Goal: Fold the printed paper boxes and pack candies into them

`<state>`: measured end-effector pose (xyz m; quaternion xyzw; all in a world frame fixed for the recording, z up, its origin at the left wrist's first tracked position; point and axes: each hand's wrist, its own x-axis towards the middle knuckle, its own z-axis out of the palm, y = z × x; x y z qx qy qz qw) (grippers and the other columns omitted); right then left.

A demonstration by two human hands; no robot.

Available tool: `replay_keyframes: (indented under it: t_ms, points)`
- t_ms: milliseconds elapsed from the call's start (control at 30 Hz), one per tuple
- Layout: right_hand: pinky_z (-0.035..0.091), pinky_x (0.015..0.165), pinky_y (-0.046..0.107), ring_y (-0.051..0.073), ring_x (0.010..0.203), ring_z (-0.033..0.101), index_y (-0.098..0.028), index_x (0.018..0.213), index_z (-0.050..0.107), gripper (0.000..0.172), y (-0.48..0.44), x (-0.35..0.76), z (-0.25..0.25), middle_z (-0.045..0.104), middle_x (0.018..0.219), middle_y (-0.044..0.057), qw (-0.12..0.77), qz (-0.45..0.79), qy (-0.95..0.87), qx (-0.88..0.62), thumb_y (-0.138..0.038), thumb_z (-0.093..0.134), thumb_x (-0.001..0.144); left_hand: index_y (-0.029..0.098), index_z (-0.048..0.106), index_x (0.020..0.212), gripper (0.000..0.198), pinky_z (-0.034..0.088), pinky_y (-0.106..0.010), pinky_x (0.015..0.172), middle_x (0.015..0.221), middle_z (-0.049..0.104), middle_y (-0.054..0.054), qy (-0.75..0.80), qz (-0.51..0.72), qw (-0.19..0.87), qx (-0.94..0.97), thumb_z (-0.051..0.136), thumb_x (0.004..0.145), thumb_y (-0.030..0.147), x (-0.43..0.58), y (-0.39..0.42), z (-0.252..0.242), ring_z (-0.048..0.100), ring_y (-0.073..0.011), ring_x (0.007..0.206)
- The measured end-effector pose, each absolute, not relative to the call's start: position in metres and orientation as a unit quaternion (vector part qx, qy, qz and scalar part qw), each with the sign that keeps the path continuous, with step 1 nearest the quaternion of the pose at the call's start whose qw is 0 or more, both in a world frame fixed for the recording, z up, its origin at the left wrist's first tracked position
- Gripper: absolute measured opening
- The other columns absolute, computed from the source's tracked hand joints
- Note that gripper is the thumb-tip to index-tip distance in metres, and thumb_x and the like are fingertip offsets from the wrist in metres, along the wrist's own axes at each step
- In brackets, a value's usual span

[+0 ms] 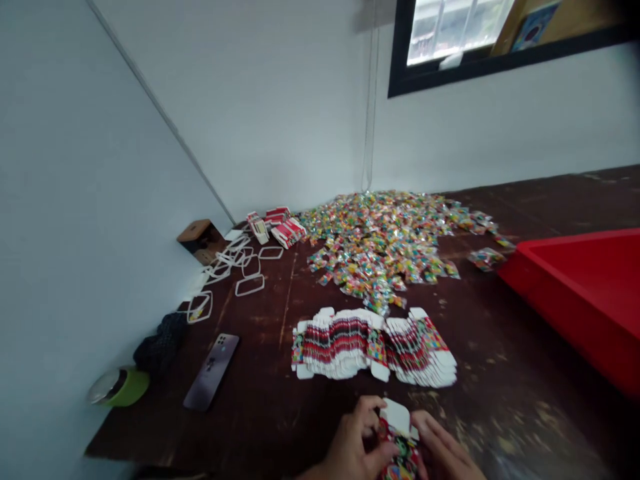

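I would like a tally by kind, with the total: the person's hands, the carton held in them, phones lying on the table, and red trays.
Hands: 2, the left hand and the right hand
Held carton: 1
Phone: 1
Red tray: 1
Total: 5
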<state>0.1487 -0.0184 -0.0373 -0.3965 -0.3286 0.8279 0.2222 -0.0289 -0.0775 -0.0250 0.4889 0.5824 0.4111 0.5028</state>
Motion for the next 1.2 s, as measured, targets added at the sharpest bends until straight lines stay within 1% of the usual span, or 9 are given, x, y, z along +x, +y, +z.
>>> replay_keyframes:
  t_ms: [100,367,433,500,600,700,867,1000,1200]
  points:
    - [0.032,0.04,0.013,0.003,0.041,0.036,-0.018,0.075,0.057,0.037,-0.025,0.152,-0.025,0.045,0.052,-0.007,0.195,0.869,-0.262,-0.372,-0.049,0.074,0.069,0.018,0.058,0.109,0.032,0.044,-0.024,0.072,0.087,0.067,-0.005,0.59,0.344,0.47,0.559,0.06,0.08,0.03,-0.033,-0.087,-0.009,0.059,-0.0146,0.075]
    - [0.051,0.052,0.015,0.003,0.049,0.054,-0.011,0.092,0.066,0.029,-0.002,0.162,-0.015,0.063,0.069,-0.001,0.057,0.923,-0.201,-0.322,-0.018,0.079,0.066,0.015,0.07,0.097,0.028,0.046,-0.024,0.075,0.092,0.071,-0.008,0.57,0.367,0.537,0.502,0.052,0.086,0.034,-0.03,-0.089,0.005,0.063,-0.0178,0.082]
    - [0.054,0.057,0.018,0.005,0.052,0.058,-0.011,0.095,0.067,0.032,0.004,0.16,-0.014,0.065,0.073,0.0,0.015,0.934,-0.2,-0.297,-0.018,0.079,0.066,0.015,0.067,0.104,0.029,0.045,-0.025,0.074,0.087,0.07,-0.006,0.573,0.408,0.576,0.417,0.057,0.083,0.033,-0.026,-0.088,0.005,0.062,-0.0167,0.079]
    - [0.056,0.063,0.021,0.007,0.058,0.062,-0.012,0.097,0.067,0.032,0.007,0.157,-0.01,0.067,0.078,0.002,-0.009,0.925,-0.254,-0.282,-0.02,0.077,0.068,0.018,0.054,0.122,0.048,0.045,-0.026,0.073,0.088,0.068,-0.004,0.541,0.444,0.647,0.303,0.063,0.076,0.028,-0.022,-0.087,0.003,0.06,-0.0155,0.076]
    - [0.051,0.058,0.019,0.007,0.057,0.058,-0.012,0.09,0.07,0.023,0.008,0.151,0.002,0.065,0.076,0.001,0.039,0.843,-0.437,-0.313,-0.024,0.074,0.071,0.02,0.044,0.131,0.066,0.046,-0.029,0.072,0.092,0.066,-0.004,0.456,0.431,0.765,0.149,0.061,0.067,0.02,-0.017,-0.085,-0.006,0.061,-0.016,0.074]
    - [0.048,0.061,0.019,0.009,0.067,0.057,-0.015,0.083,0.073,0.016,0.003,0.145,0.01,0.06,0.081,0.002,0.121,0.722,-0.61,-0.302,-0.029,0.068,0.078,0.016,0.054,0.121,0.056,0.047,-0.032,0.074,0.09,0.067,-0.005,0.409,0.405,0.813,0.088,0.054,0.065,0.018,-0.016,-0.084,-0.014,0.063,-0.0178,0.074]
    - [0.047,0.058,0.021,0.01,0.066,0.056,-0.017,0.086,0.075,0.028,0.002,0.14,0.005,0.059,0.087,0.004,0.132,0.698,-0.634,-0.306,-0.04,0.06,0.084,0.012,0.055,0.12,0.054,0.047,-0.036,0.078,0.095,0.068,-0.01,0.379,0.408,0.827,0.079,0.054,0.067,0.023,-0.018,-0.084,-0.018,0.064,-0.023,0.083]
    - [0.049,0.074,0.026,0.014,0.082,0.06,-0.019,0.097,0.074,0.023,0.001,0.144,0.005,0.062,0.092,0.005,0.147,0.651,-0.687,-0.287,-0.031,0.057,0.087,0.013,0.051,0.126,0.06,0.045,-0.036,0.085,0.109,0.065,-0.012,0.373,0.403,0.827,0.121,0.061,0.068,0.023,-0.023,-0.09,-0.02,0.062,-0.0244,0.096]
    - [0.044,0.093,0.035,0.019,0.108,0.052,-0.024,0.126,0.059,0.041,-0.022,0.153,0.016,0.057,0.114,0.01,0.15,0.522,-0.815,-0.202,-0.013,0.049,0.088,0.023,0.042,0.137,0.07,0.04,-0.033,0.093,0.131,0.052,-0.008,0.45,0.383,0.775,0.225,0.062,0.07,0.017,-0.028,-0.092,-0.018,0.053,-0.0225,0.111]
